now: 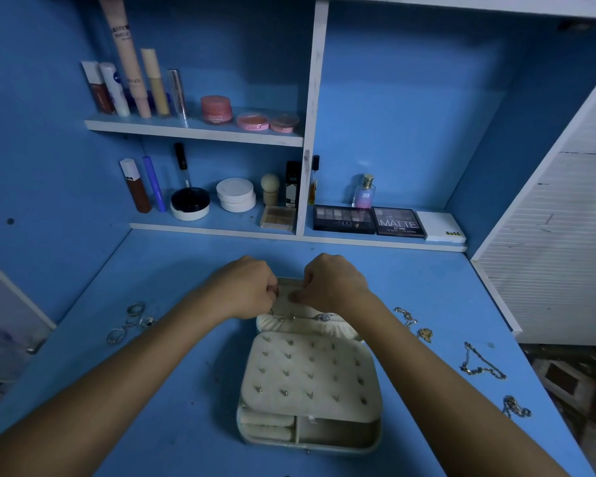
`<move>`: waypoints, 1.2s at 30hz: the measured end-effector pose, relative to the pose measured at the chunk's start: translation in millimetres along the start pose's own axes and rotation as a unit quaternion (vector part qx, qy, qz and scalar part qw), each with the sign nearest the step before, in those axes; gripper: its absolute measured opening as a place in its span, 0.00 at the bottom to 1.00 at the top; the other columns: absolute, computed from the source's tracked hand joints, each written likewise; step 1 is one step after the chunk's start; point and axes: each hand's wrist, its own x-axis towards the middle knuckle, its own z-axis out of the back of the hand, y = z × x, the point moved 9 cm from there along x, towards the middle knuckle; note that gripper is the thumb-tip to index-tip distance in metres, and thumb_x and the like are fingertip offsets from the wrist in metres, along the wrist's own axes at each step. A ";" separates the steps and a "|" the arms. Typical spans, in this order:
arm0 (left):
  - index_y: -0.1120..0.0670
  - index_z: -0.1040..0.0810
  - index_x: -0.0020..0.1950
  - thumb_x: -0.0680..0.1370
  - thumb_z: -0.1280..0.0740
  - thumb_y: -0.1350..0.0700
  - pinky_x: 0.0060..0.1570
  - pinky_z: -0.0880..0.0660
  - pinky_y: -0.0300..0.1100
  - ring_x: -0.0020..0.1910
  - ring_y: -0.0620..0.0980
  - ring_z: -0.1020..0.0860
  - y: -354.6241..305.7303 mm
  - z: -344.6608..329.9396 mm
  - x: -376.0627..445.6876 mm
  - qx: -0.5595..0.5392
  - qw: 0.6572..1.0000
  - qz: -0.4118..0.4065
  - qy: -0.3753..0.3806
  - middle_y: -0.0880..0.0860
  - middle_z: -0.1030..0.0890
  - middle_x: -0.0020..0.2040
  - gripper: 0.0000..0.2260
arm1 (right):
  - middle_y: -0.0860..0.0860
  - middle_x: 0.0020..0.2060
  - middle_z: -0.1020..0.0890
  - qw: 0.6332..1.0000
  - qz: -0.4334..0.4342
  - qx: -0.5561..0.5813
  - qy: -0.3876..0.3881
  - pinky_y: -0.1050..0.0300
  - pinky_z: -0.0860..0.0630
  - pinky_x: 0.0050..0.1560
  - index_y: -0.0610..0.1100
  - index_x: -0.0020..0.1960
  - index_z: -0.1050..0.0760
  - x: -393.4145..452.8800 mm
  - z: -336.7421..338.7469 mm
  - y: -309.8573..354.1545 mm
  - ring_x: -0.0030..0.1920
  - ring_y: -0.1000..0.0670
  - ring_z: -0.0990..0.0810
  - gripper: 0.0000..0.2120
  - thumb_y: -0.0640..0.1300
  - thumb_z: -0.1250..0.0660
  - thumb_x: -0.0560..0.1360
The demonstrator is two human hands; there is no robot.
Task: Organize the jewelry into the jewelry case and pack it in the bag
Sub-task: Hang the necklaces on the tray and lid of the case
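Note:
A cream jewelry case (310, 383) lies open in the middle of the blue desk, its studded earring panel facing up and small earrings pinned in it. Both hands work at the raised lid (288, 294) at the far end. My left hand (245, 287) and my right hand (331, 282) have curled fingers that pinch something small at the lid; what it is I cannot make out. A thin chain with a small pendant (322, 317) hangs over the lid's elastic pocket. Several silver rings (131, 321) lie at the left. Loose necklaces (480, 364) lie at the right.
Shelves behind the desk hold cosmetics: tubes and jars (217, 110) above, powder pots (236, 194) and eyeshadow palettes (398, 222) below. A white slatted panel (565, 235) bounds the right side. The desk edge drops off at the right near a chain (515, 406). No bag is in view.

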 end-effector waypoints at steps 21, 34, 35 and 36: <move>0.50 0.15 0.49 0.76 0.28 0.54 0.36 0.33 0.25 0.39 0.30 0.26 -18.8 3.2 2.2 -0.093 0.989 -0.102 -0.050 0.41 0.23 0.39 0.04 | 0.50 0.40 0.14 0.976 0.073 0.191 0.072 0.59 0.19 0.41 0.47 0.48 0.18 -20.3 32.1 -14.6 0.39 0.55 0.15 0.12 0.32 0.34 0.77; 0.49 0.15 0.55 0.73 0.25 0.47 0.52 0.24 0.44 0.48 0.42 0.23 -64.1 -37.1 19.7 -0.034 0.982 -0.183 0.026 0.46 0.18 0.49 0.13 | 0.54 0.36 0.17 0.984 0.021 0.179 0.012 0.64 0.24 0.36 0.52 0.44 0.19 -23.9 43.0 -60.7 0.36 0.55 0.19 0.13 0.34 0.36 0.75; 0.49 0.14 0.54 0.73 0.25 0.48 0.51 0.24 0.43 0.47 0.42 0.22 -64.0 -36.7 20.3 -0.038 0.982 -0.182 0.025 0.46 0.18 0.48 0.11 | 0.55 0.35 0.16 0.984 0.023 0.178 0.013 0.63 0.24 0.36 0.52 0.44 0.19 -23.9 41.6 -61.1 0.37 0.55 0.18 0.13 0.34 0.36 0.75; 0.49 0.14 0.53 0.73 0.25 0.49 0.50 0.24 0.42 0.46 0.42 0.22 -64.1 -36.0 20.6 -0.039 0.982 -0.182 0.024 0.46 0.18 0.47 0.10 | 0.55 0.35 0.16 0.984 0.025 0.178 0.012 0.64 0.23 0.36 0.52 0.44 0.19 -24.1 40.4 -61.4 0.36 0.55 0.18 0.13 0.34 0.36 0.75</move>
